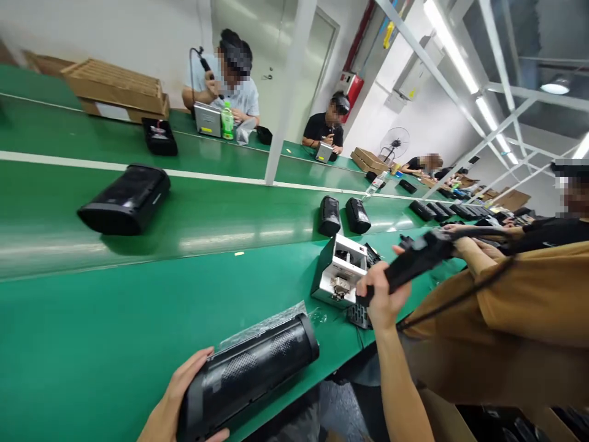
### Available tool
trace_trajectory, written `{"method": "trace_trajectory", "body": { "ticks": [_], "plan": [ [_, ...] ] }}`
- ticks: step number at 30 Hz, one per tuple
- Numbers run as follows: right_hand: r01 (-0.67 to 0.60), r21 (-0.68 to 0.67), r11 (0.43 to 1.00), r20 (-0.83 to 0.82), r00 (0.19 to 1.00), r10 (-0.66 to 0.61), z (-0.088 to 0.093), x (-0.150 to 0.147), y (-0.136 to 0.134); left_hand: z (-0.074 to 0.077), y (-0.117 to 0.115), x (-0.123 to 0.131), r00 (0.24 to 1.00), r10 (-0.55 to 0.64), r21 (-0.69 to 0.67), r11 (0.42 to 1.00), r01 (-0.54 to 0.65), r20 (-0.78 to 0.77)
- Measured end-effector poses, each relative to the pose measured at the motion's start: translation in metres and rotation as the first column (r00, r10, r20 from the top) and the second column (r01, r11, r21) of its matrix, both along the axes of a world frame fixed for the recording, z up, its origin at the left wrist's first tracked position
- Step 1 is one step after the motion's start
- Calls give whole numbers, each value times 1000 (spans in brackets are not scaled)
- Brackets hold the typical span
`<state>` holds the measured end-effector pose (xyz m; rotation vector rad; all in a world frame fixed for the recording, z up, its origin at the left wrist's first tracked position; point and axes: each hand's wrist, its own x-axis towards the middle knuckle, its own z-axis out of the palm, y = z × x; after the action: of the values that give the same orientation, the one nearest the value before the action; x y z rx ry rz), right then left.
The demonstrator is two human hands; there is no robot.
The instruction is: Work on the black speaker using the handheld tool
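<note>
My left hand (184, 393) is wrapped round the near end of a black speaker housing (257, 359) with perforated sides, lying on the green bench. A clear plastic bag (267, 322) lies along its far side. In my right hand (384, 298) is a corded electric screwdriver (418, 261), dark and slightly blurred, its body slanting up to the right. The fingers close round its lower end, and its bit cannot be made out. Just left of that hand stands a small silver-and-black box (343, 270), apparently a screw feeder.
A conveyor belt (221, 215) runs beyond the bench and carries more black housings (126, 199). A white post (288, 92) rises behind it. Close on my right, a person in a brown shirt (515, 319) works. Cardboard trays (115, 89) sit at the far left.
</note>
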<state>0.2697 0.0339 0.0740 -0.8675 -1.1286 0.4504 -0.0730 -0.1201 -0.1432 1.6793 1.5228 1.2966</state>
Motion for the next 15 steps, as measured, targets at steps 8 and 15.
{"method": "trace_trajectory", "body": {
  "ticks": [8,15],
  "plan": [
    [-564,157,811,-190,788,585,55,-140,-53,7,-8,-10,984,-144,-20,990,143,-108],
    [-674,131,727,-23,731,682,16,-209,-48,0,1,-7,966,-190,100,973,210,-172]
  ]
}}
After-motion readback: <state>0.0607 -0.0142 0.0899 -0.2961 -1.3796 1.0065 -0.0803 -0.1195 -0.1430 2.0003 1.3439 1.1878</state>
